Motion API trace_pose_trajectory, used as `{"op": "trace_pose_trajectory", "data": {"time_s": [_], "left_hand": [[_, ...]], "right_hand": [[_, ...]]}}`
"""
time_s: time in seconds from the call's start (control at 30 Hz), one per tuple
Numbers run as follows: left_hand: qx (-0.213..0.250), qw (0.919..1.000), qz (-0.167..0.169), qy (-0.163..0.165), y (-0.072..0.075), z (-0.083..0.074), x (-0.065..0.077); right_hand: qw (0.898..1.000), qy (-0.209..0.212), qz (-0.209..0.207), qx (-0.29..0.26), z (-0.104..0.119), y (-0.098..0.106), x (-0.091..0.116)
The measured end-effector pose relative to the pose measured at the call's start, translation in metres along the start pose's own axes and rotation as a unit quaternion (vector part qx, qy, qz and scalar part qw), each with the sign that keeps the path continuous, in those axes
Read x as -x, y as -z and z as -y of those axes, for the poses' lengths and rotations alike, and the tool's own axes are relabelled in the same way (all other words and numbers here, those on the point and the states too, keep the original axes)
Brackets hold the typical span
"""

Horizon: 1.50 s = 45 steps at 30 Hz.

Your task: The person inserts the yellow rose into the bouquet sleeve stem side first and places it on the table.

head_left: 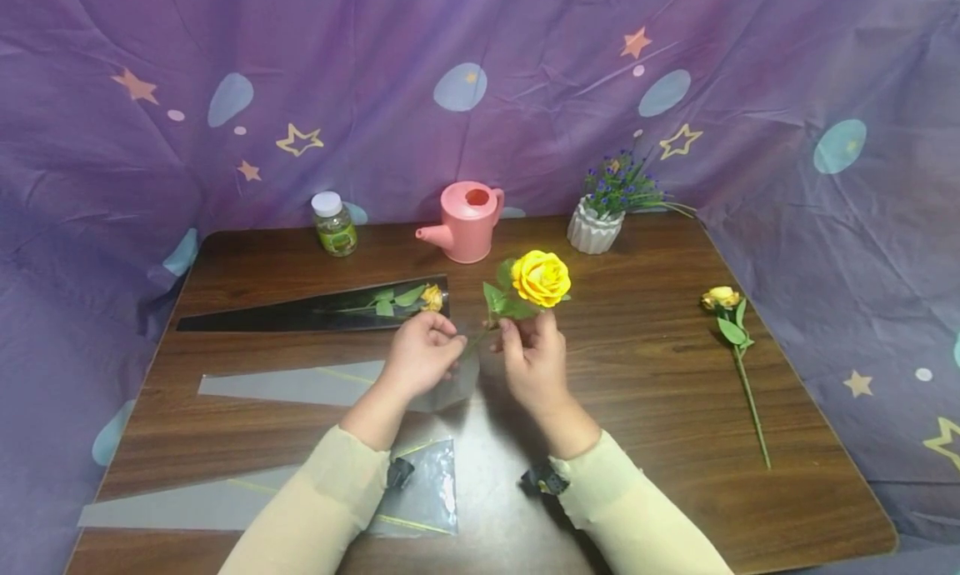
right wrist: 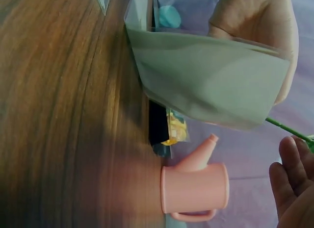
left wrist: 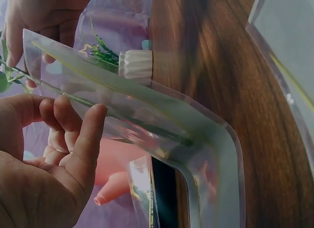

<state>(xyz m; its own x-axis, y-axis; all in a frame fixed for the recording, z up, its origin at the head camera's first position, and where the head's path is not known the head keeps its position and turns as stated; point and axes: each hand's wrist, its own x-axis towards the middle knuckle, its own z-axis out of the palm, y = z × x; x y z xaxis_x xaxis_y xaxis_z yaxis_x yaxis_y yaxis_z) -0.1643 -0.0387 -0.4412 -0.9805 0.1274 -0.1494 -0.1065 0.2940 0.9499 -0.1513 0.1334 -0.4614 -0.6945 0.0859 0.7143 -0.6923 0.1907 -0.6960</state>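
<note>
A yellow artificial rose (head_left: 542,279) with green leaves stands tilted up in front of me. My right hand (head_left: 536,362) pinches its stem just under the bloom. The lower stem (left wrist: 81,99) runs into the mouth of a clear-and-grey flower sleeve (head_left: 292,385). My left hand (head_left: 422,354) holds that sleeve near its mouth, fingers curled at the edge beside the stem. In the right wrist view the sleeve's grey side (right wrist: 206,76) bends up off the table and covers part of the left hand (right wrist: 255,22).
A black sleeve (head_left: 247,315) with a rose inside lies at the left; another grey sleeve (head_left: 180,504) lies nearer. One loose rose (head_left: 742,362) lies at the right. Along the back stand a lidded jar (head_left: 335,225), a pink watering can (head_left: 467,225) and a white flowerpot (head_left: 595,229).
</note>
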Motion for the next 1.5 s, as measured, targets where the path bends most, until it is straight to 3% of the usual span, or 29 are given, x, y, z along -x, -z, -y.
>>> {"op": "trace_pose_trajectory", "data": {"time_s": [0.3, 0.43, 0.73, 0.9, 1.1, 1.33, 1.5], "left_hand": [[0.002, 1.0, -0.002, -0.005, 0.001, -0.002, 0.001], [0.008, 0.9999, -0.005, -0.006, 0.001, -0.004, 0.002], [0.031, 0.9991, -0.02, -0.02, -0.001, -0.008, 0.005], [0.035, 0.9988, -0.024, -0.026, -0.001, -0.01, 0.006], [0.033, 0.9987, -0.014, -0.036, 0.003, -0.015, 0.004], [0.017, 0.9987, -0.008, -0.048, 0.006, -0.02, 0.002], [0.013, 0.999, -0.011, -0.042, 0.008, -0.021, 0.003]], "right_hand": [[0.996, -0.067, -0.042, -0.039, 0.009, -0.005, -0.001], [0.995, -0.075, -0.055, -0.041, 0.011, -0.005, -0.001], [0.995, -0.098, -0.021, -0.007, 0.01, -0.004, 0.004], [0.994, -0.106, -0.009, -0.014, 0.01, -0.004, 0.005], [0.993, -0.115, -0.017, -0.023, 0.011, -0.008, 0.008], [0.995, -0.097, -0.014, -0.004, 0.013, -0.013, 0.011], [0.99, -0.132, -0.031, -0.043, 0.016, -0.012, 0.012]]}}
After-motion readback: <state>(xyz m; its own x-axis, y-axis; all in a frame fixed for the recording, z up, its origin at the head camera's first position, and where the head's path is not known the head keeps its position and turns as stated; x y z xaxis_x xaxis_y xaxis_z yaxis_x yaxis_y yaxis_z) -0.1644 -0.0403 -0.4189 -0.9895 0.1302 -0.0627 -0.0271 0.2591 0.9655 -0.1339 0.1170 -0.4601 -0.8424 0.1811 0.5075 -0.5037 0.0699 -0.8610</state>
